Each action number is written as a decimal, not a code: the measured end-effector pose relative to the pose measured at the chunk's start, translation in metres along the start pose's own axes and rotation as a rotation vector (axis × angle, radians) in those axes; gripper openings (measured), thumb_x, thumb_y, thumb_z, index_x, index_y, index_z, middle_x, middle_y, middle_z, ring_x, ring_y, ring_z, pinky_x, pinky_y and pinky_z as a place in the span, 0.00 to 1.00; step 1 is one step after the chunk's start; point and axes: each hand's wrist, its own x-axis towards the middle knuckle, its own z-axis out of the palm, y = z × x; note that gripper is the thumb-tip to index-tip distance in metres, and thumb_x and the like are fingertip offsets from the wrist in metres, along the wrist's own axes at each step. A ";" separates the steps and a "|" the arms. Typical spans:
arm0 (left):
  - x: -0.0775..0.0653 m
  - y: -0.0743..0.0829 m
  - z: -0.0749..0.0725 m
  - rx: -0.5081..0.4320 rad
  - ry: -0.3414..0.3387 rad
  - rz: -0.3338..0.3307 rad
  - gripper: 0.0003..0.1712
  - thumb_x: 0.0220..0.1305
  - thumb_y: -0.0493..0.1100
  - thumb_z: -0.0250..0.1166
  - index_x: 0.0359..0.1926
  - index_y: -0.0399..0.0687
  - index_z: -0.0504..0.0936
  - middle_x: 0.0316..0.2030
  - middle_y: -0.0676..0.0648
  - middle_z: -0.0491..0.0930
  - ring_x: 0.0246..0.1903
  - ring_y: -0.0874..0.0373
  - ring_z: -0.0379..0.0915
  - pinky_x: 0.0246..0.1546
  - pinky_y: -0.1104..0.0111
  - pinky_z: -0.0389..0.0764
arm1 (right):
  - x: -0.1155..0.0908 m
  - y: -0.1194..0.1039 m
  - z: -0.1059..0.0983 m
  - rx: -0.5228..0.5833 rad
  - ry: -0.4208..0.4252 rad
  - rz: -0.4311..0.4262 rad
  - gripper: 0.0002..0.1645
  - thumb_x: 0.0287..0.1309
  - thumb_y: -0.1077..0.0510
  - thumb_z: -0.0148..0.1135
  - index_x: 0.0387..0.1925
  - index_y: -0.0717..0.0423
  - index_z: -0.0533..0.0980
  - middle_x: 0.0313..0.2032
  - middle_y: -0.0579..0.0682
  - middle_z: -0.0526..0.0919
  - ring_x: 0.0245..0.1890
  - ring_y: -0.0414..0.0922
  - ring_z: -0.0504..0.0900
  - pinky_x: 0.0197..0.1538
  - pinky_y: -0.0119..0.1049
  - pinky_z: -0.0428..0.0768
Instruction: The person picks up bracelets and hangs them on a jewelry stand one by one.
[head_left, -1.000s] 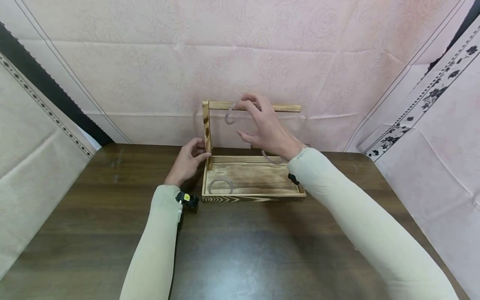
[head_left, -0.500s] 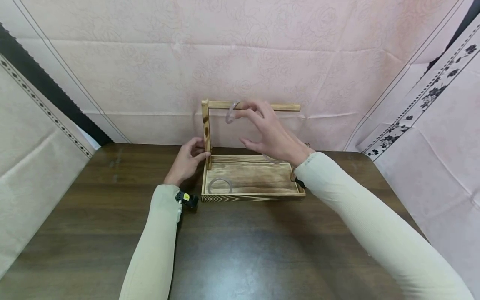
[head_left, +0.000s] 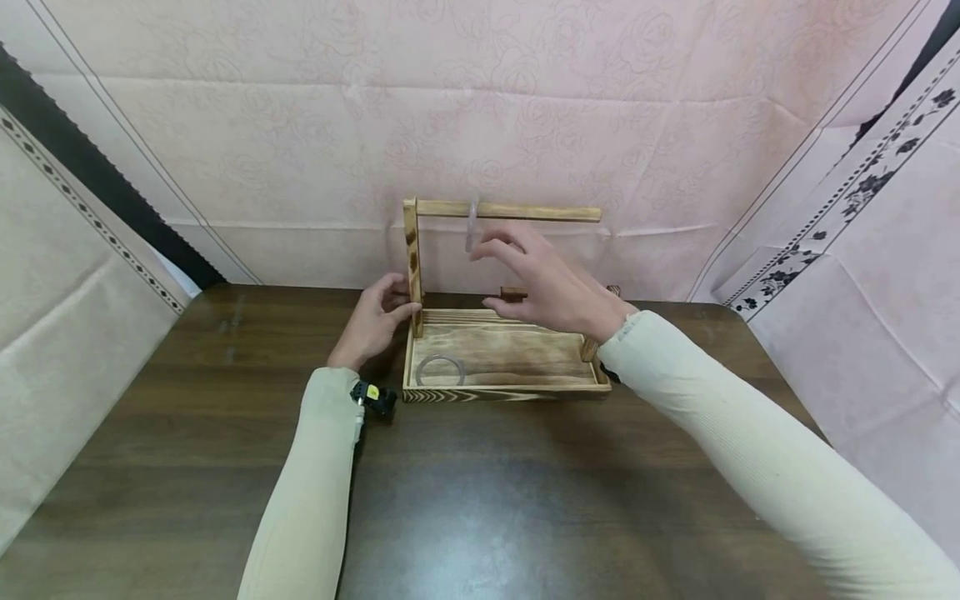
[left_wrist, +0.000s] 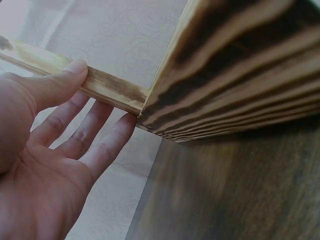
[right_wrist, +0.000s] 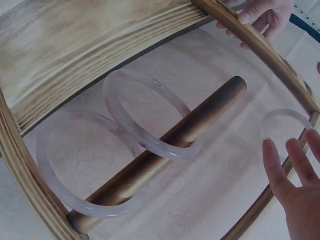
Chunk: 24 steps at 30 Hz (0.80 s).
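My left hand (head_left: 377,323) grips the upright post (left_wrist: 110,86) of a wooden jewelry stand, thumb on one side and fingers on the other. On the stand's upper bar (head_left: 540,212) hangs a translucent pale bangle (head_left: 472,227), seen nearly edge-on. My right hand (head_left: 543,279) is just right of and below this bangle, fingers loosely extended, fingertips at its lower edge. The right wrist view shows two more bangles, one (right_wrist: 150,145) and another (right_wrist: 47,165), around the shorter dark bar (right_wrist: 160,160); that hand mostly hides them in the head view.
A clear bangle (head_left: 441,360) lies at the left in the stand's shallow tray (head_left: 502,394). The stand rests on a dark wooden table (head_left: 465,475), near its back edge. Pale floral cloth (head_left: 480,108) hangs behind.
My right hand has moved down and slightly right, leaving the bangle's upper part. The bangle has swung to hang nearly edge-on from the upper bar. My left hand stays on the post.
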 end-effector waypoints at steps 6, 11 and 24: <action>-0.001 0.001 0.001 0.020 0.003 0.015 0.20 0.72 0.36 0.63 0.62 0.38 0.73 0.55 0.36 0.78 0.57 0.42 0.76 0.60 0.52 0.76 | -0.002 -0.004 0.002 -0.009 -0.081 0.006 0.29 0.60 0.54 0.72 0.62 0.52 0.74 0.62 0.49 0.75 0.66 0.48 0.71 0.70 0.44 0.71; 0.000 0.001 0.001 0.025 0.002 0.017 0.20 0.72 0.36 0.63 0.62 0.37 0.73 0.55 0.35 0.78 0.56 0.42 0.76 0.59 0.53 0.76 | -0.001 -0.009 0.007 -0.015 -0.104 0.001 0.30 0.59 0.53 0.73 0.61 0.51 0.74 0.61 0.49 0.75 0.64 0.48 0.71 0.68 0.44 0.72; 0.000 0.001 0.000 0.008 -0.004 0.010 0.21 0.72 0.37 0.63 0.62 0.38 0.73 0.55 0.35 0.78 0.56 0.42 0.76 0.61 0.53 0.75 | 0.004 -0.014 0.025 -0.014 -0.191 -0.011 0.32 0.58 0.51 0.75 0.62 0.50 0.74 0.59 0.48 0.75 0.60 0.48 0.73 0.63 0.44 0.77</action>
